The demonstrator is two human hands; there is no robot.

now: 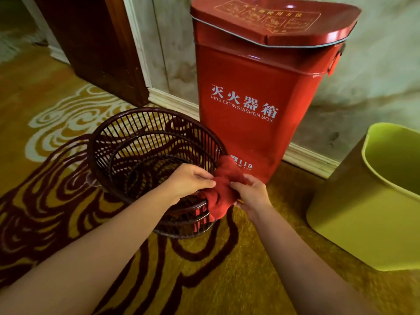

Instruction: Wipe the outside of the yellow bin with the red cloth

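The red cloth is bunched up in the middle of the view, over the near rim of a dark wire basket. My left hand pinches its left side and my right hand grips its right side. The yellow bin stands on the carpet at the right edge, open top up, partly cut off by the frame. It is well to the right of both hands, and neither hand touches it.
The dark wire basket sits on the patterned carpet under my left hand. A tall red fire extinguisher box stands against the wall behind the cloth. A dark wooden door frame is at the back left.
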